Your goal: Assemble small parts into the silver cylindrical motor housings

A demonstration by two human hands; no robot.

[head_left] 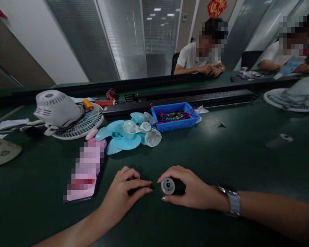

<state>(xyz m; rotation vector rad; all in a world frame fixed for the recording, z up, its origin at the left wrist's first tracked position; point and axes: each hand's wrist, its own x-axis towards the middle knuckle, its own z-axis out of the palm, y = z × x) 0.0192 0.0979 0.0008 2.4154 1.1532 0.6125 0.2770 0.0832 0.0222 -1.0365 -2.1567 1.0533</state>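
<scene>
My right hand [189, 188] is closed around a dark cylinder [168, 186]. The cylinder's round grey end, with a dark hole in its middle, faces me. To its left, my left hand [127, 187] has thumb and forefinger pinched together, pointing at the cylinder with a small gap between. Something tiny and dark seems to sit at those fingertips, too small to name. A pink phone-like slab [86, 171], partly pixelated, lies left of my left hand. Beyond the hands rest several blue and clear fan blades [126, 137].
A blue bin [176, 120] holds wires and green circuit boards. At the left stands a fan head [58, 108] with a white grille, near a red power drill [106, 99]. Another cylinder [280, 140] lies at right, below a second fan [298, 96]. Two people sit across the table.
</scene>
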